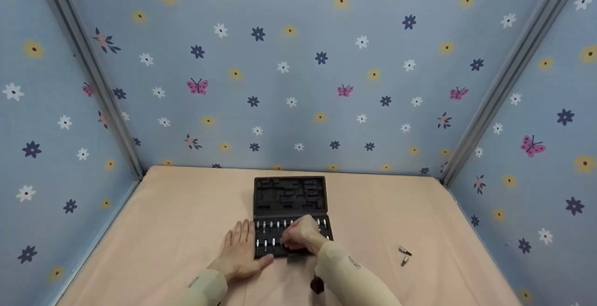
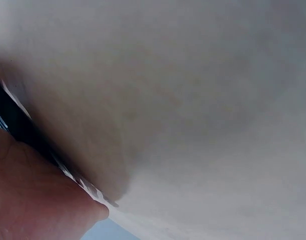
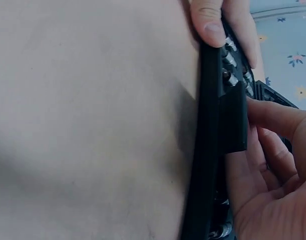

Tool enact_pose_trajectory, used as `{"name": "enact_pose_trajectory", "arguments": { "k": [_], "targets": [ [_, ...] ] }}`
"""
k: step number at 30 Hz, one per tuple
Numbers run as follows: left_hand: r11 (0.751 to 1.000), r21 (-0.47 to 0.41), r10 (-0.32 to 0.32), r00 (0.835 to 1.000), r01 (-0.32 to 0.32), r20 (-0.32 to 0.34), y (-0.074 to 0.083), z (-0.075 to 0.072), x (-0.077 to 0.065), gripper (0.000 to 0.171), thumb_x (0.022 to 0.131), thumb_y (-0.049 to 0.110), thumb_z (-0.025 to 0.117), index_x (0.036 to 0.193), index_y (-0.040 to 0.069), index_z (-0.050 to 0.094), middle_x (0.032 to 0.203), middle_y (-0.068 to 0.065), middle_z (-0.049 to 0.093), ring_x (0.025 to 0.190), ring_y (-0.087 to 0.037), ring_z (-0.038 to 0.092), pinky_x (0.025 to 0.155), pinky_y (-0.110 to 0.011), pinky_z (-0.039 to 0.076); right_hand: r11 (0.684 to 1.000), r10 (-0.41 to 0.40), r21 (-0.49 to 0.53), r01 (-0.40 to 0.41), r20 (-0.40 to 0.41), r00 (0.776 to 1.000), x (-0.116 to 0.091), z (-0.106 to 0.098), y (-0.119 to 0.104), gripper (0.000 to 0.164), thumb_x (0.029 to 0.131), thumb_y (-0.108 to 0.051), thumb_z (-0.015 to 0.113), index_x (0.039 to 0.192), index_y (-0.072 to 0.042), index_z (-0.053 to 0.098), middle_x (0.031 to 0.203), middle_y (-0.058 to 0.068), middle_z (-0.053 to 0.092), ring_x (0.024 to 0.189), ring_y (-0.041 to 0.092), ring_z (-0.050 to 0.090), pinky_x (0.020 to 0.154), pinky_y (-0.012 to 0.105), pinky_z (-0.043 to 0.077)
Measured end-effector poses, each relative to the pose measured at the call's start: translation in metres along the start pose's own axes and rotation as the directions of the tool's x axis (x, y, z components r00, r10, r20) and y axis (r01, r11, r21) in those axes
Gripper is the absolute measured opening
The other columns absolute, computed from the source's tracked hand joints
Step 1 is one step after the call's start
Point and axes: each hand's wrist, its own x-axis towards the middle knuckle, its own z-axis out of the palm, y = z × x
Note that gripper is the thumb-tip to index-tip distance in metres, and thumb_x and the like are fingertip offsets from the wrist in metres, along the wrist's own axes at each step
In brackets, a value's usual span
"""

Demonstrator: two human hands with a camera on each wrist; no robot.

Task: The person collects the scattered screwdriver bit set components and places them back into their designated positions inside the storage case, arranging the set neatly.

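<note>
An open black case (image 1: 290, 212) lies on the table, its lower half holding rows of silver bit sockets (image 1: 274, 241). My left hand (image 1: 240, 252) lies spread along the case's left side, fingers straight and thumb at the front left corner. In the right wrist view the left thumb (image 3: 213, 32) presses on the case's rim. My right hand (image 1: 301, 236) reaches over the lower half with curled fingers. Its thumb and fingertips pinch at the front row, just right of the third socket, around a bit socket mostly hidden by the fingers and the case's latch (image 3: 233, 120).
Two loose bit sockets (image 1: 405, 255) lie on the table to the right. A dark object (image 1: 317, 285) is partly covered by my right forearm near the front. Moulded recesses line the raised lid (image 1: 290, 194). Flower-patterned panels (image 1: 298, 63) stand around the table.
</note>
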Motion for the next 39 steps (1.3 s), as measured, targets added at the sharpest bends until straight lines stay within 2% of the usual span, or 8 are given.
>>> {"name": "enact_pose_trajectory", "arguments": {
  "k": [5, 9, 12, 17, 23, 28, 31, 39],
  "targets": [
    [1.0, -0.01, -0.005, 1.0, 0.005, 0.015, 0.003, 0.004, 0.002, 0.131, 0.1, 0.081, 0.063, 0.175, -0.013, 0.012, 0.185, -0.037, 0.009, 0.175, -0.056, 0.009, 0.142, -0.073, 0.01, 0.993, 0.038, -0.106, -0.044, -0.063, 0.997, 0.003, 0.001, -0.002, 0.021, 0.078, 0.005, 0.095, 0.076, -0.009, 0.079, 0.071, 0.004, 0.081, 0.062, 0.014, 0.076, 0.059, 0.028, 0.066],
    [1.0, -0.021, -0.011, 1.0, 0.012, 0.025, 0.003, 0.008, 0.001, 0.131, 0.1, 0.082, 0.062, 0.175, -0.013, 0.011, 0.185, -0.037, 0.009, 0.175, -0.056, 0.008, 0.142, -0.073, 0.009, 0.989, 0.026, -0.146, -0.038, -0.084, 0.996, 0.002, 0.001, 0.002, 0.025, 0.076, 0.004, 0.098, 0.073, -0.01, 0.077, 0.072, 0.004, 0.079, 0.062, 0.015, 0.076, 0.058, 0.028, 0.066],
    [1.0, -0.015, -0.012, 1.0, 0.012, 0.026, 0.002, 0.009, 0.001, 0.131, 0.099, 0.082, 0.062, 0.175, -0.013, 0.012, 0.185, -0.038, 0.009, 0.175, -0.056, 0.009, 0.142, -0.073, 0.01, 0.993, -0.002, -0.121, -0.005, -0.058, 0.998, -0.001, 0.0, 0.005, 0.021, 0.078, 0.003, 0.096, 0.072, -0.009, 0.08, 0.072, 0.004, 0.081, 0.062, 0.015, 0.077, 0.059, 0.029, 0.067],
    [1.0, -0.007, -0.001, 1.0, 0.001, 0.018, 0.001, 0.006, 0.002, 0.131, 0.1, 0.081, 0.062, 0.174, -0.013, 0.012, 0.185, -0.038, 0.009, 0.175, -0.056, 0.009, 0.142, -0.073, 0.01, 0.999, -0.038, 0.011, 0.038, 0.007, 0.999, -0.005, -0.009, 0.006, 0.011, 0.083, 0.005, 0.09, 0.08, -0.003, 0.084, 0.075, 0.006, 0.083, 0.063, 0.014, 0.077, 0.062, 0.031, 0.069],
    [1.0, -0.015, -0.015, 0.999, 0.015, 0.029, -0.001, 0.003, 0.002, 0.131, 0.099, 0.082, 0.062, 0.175, -0.013, 0.011, 0.185, -0.038, 0.007, 0.175, -0.058, 0.007, 0.141, -0.074, 0.008, 0.993, -0.042, 0.118, 0.031, 0.094, 0.995, -0.007, -0.029, 0.007, 0.008, 0.088, 0.001, 0.088, 0.087, -0.004, 0.083, 0.085, 0.011, 0.086, 0.068, 0.015, 0.078, 0.067, 0.034, 0.071],
    [0.999, -0.023, -0.036, 0.999, 0.037, 0.039, -0.002, 0.003, 0.004, 0.13, 0.1, 0.081, 0.062, 0.175, -0.011, 0.01, 0.185, -0.038, 0.006, 0.175, -0.059, 0.005, 0.141, -0.075, 0.006, 0.993, -0.053, 0.112, 0.039, 0.121, 0.991, -0.005, -0.051, 0.007, 0.004, 0.091, -0.002, 0.087, 0.094, -0.003, 0.084, 0.09, 0.014, 0.086, 0.07, 0.016, 0.079, 0.069, 0.035, 0.071],
    [0.999, -0.024, -0.045, 0.998, 0.046, 0.046, -0.002, 0.003, 0.005, 0.13, 0.099, 0.081, 0.062, 0.175, -0.011, 0.01, 0.185, -0.038, 0.006, 0.175, -0.058, 0.005, 0.141, -0.075, 0.007, 0.994, -0.062, 0.098, 0.049, 0.131, 0.989, -0.004, -0.064, 0.007, 0.008, 0.091, -0.005, 0.087, 0.098, -0.002, 0.084, 0.091, 0.013, 0.086, 0.069, 0.016, 0.079, 0.068, 0.034, 0.071],
    [0.999, -0.019, -0.038, 0.998, 0.039, 0.057, -0.001, 0.003, 0.007, 0.132, 0.099, 0.083, 0.06, 0.176, -0.011, 0.009, 0.185, -0.038, 0.006, 0.175, -0.058, 0.005, 0.141, -0.075, 0.007, 0.995, -0.08, 0.072, 0.071, 0.136, 0.987, -0.003, -0.101, 0.012, 0.01, 0.095, -0.008, 0.086, 0.102, -0.002, 0.082, 0.094, 0.013, 0.084, 0.072, 0.016, 0.079, 0.072, 0.034, 0.071]
  ]
}}
